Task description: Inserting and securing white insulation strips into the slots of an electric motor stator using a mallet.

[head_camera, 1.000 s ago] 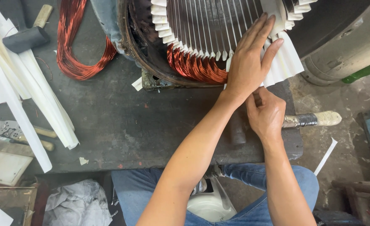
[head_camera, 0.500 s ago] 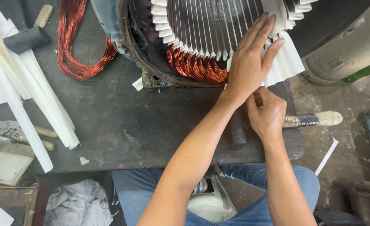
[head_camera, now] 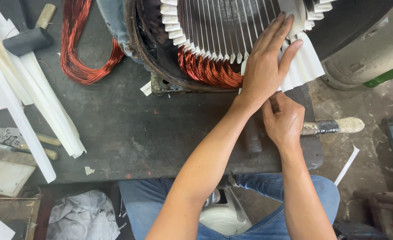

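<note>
A large motor stator (head_camera: 152, 53) lies on the dark workbench (head_camera: 129, 133), with copper windings (head_camera: 209, 71) and white insulation paper strips (head_camera: 174, 26) sticking out of its slots. My left hand (head_camera: 267, 62) lies flat, fingers spread, on the stator's inner face and on folded white paper (head_camera: 305, 62) at the rim. Just below that wrist, my right hand (head_camera: 285, 120) has its fingers curled; what they hold is hidden. It rests over a hammer with a taped pale handle (head_camera: 334, 126) and a dark head (head_camera: 252, 140).
A loose copper wire coil (head_camera: 83, 49) lies at the back left. Long white paper strips (head_camera: 36, 102) and a black mallet (head_camera: 27, 40) lie left, with hand tools (head_camera: 9, 135) at the edge. Crumpled rag (head_camera: 83, 218) below; a grey cylinder (head_camera: 370, 49) right.
</note>
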